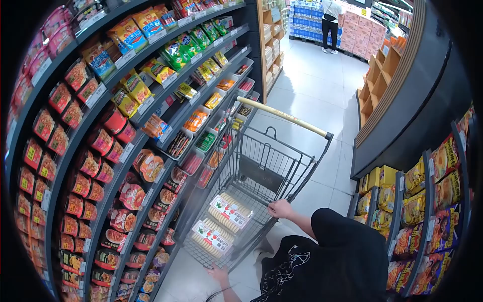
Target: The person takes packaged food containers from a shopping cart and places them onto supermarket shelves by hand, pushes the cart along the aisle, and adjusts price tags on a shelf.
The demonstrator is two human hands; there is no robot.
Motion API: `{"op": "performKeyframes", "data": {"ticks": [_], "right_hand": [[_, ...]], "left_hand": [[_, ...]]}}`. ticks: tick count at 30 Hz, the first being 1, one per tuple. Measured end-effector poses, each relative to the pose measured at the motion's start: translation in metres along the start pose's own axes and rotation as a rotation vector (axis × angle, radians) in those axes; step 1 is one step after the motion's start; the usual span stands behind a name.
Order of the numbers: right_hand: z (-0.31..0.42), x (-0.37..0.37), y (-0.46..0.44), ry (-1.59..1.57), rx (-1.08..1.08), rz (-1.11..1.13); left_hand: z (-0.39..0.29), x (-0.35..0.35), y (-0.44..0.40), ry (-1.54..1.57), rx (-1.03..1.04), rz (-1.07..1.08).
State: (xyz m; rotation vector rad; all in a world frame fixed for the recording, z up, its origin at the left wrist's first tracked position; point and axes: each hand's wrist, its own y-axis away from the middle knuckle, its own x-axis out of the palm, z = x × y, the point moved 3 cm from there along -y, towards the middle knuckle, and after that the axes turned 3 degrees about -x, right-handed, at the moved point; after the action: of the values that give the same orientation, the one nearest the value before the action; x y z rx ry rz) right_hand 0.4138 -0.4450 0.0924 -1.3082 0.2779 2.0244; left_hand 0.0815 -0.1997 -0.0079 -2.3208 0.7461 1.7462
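A black wire shopping cart (265, 173) with a pale yellow handle (283, 117) stands in the aisle, handle end pointing away from me. My right hand (279, 208) is closed around its side rim. At the near end, my left hand (218, 274) has its fingers curled on the cart's edge, partly blurred. Two packs lie side by side in the basket: an upper pack (231, 211) and a lower pack (213, 236). Both hold rows of pale, rounded pieces under white labels with red and green pictures; their exact kind is unclear. Neither hand touches the packs.
Curved shelving (173, 95) with bowl noodles (149, 165), snack bags and small bins runs close along the left. Bagged noodles (408, 236) fill shelves at right. A wooden rack (381, 70) stands beyond. Farther off, a person (330, 22) stands by stacked cartons (359, 34).
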Motion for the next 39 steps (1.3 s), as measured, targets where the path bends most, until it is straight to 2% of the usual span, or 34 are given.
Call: {"op": "performKeyframes", "data": {"ticks": [7,10,11,13,14,15,16,17,18,22,24,29,31,33,39], "right_hand": [[-0.091,-0.035,-0.024,0.115,0.077,0.041],[-0.133,-0.056,-0.036,0.147,0.078,0.02],[-0.146,-0.062,-0.04,0.161,0.07,0.022],[-0.186,-0.079,-0.05,0.308,0.168,-0.162],[-0.198,-0.082,-0.053,0.346,0.27,-0.206],[-0.202,-0.091,-0.061,0.356,0.264,-0.19],[-0.207,-0.1,-0.067,0.326,0.328,-0.237],[-0.213,-0.106,-0.071,0.294,0.394,-0.282],[-0.222,-0.111,-0.076,0.271,0.405,-0.309],[-0.258,-0.136,-0.097,0.307,0.355,-0.359],[-0.279,-0.141,-0.103,0.303,0.382,-0.403],[-0.326,-0.159,-0.128,0.297,0.42,-0.324],[-0.34,-0.17,-0.139,0.32,0.375,-0.382],[-0.358,-0.176,-0.15,0.314,0.382,-0.369],[-0.421,-0.203,-0.186,0.295,0.382,-0.397]], "left_hand": [[-0.104,0.024,0.001,0.029,0.053,0.025],[-0.158,0.035,0.012,0.099,0.018,-0.022],[-0.171,0.043,0.008,0.042,0.034,-0.103],[-0.221,0.062,-0.004,0.008,0.038,-0.189],[-0.235,0.062,-0.008,0.096,-0.006,-0.248],[-0.252,0.059,-0.008,0.181,-0.057,-0.3],[-0.274,0.057,-0.011,0.187,-0.065,-0.296],[-0.293,0.055,-0.015,0.202,-0.169,-0.292],[-0.307,0.056,-0.017,0.217,-0.273,-0.288],[-0.347,0.08,-0.036,0.155,-0.33,-0.234],[-0.365,0.086,-0.046,0.085,-0.18,-0.258],[-0.429,0.087,-0.068,0.145,-0.196,-0.15],[-0.445,0.097,-0.078,0.114,-0.203,-0.126],[-0.459,0.111,-0.089,0.07,-0.054,-0.255],[-0.535,0.127,-0.109,0.112,-0.111,-0.174]]}}
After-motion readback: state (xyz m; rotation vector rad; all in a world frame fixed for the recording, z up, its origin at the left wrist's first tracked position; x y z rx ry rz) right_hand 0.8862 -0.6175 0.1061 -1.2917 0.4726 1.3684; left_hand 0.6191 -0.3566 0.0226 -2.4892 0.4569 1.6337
